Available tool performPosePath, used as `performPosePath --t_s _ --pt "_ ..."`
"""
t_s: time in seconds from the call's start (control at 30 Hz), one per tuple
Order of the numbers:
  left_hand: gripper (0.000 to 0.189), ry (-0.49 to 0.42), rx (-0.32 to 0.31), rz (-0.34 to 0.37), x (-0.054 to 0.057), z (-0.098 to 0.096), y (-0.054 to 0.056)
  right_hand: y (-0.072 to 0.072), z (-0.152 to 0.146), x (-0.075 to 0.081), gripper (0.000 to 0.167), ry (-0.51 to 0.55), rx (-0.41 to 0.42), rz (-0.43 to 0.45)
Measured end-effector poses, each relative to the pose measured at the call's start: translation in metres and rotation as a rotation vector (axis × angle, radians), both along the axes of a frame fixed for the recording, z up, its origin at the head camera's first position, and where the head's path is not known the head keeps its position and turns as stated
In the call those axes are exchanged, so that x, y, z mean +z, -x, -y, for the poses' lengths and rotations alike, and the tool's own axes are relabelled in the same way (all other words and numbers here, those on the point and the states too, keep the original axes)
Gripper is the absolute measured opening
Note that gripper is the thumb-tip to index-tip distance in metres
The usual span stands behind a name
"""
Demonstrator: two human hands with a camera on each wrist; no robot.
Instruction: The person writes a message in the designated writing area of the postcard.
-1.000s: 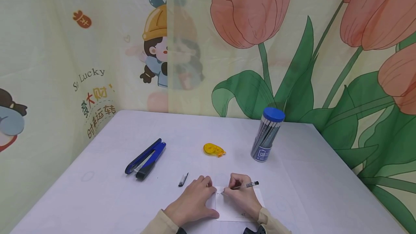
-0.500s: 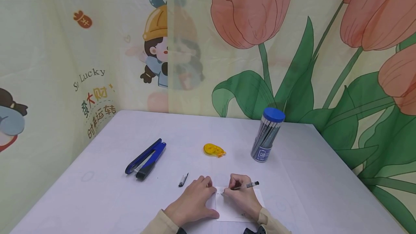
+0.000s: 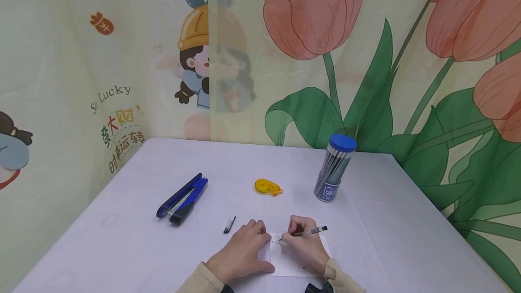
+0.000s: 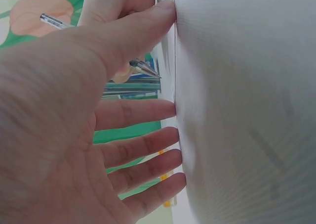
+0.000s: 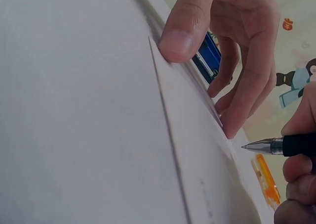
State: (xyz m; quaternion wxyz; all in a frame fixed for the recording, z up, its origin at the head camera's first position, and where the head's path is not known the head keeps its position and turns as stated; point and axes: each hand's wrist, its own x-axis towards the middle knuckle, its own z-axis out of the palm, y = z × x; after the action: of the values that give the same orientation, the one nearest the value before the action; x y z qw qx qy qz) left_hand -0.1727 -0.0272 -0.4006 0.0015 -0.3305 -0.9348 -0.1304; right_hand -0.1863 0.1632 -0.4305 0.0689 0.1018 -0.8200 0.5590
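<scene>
In the head view a small white sheet of paper (image 3: pixel 281 263) lies at the table's near side, with faint marks at its upper left and lower right. My left hand (image 3: pixel 240 254) lies along its left edge; thumb and fingertips press there, fingers spread and nearly straight. My right hand (image 3: pixel 307 248) rests on the sheet's right part and pinches a gel pen (image 3: pixel 319 229) between thumb and fingers. The pen slants, its tip down toward the sheet's upper left. The right wrist view shows its metal tip (image 5: pixel 259 146) close over the paper and its black grip.
A black-and-clear pen cap (image 3: pixel 229 224) lies left of the paper. Beyond are a blue stapler (image 3: pixel 183 199), a yellow correction tape (image 3: pixel 267 187) and a blue-lidded tub of pencils (image 3: pixel 333 168). A printed curtain (image 3: pixel 236 58) hangs behind the white table (image 3: pixel 122 238).
My right hand and the pen have shifted slightly right and away from me over the paper. The left hand stays in place on the sheet's edge.
</scene>
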Motion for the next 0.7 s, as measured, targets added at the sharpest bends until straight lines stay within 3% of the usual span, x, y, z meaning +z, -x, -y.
performPosePath --t_s 0.7 --pt "0.061 0.004 0.006 0.003 0.0003 -0.0003 -0.0005 0.0024 -0.0029 -0.0032 0.019 -0.029 0.010 0.001"
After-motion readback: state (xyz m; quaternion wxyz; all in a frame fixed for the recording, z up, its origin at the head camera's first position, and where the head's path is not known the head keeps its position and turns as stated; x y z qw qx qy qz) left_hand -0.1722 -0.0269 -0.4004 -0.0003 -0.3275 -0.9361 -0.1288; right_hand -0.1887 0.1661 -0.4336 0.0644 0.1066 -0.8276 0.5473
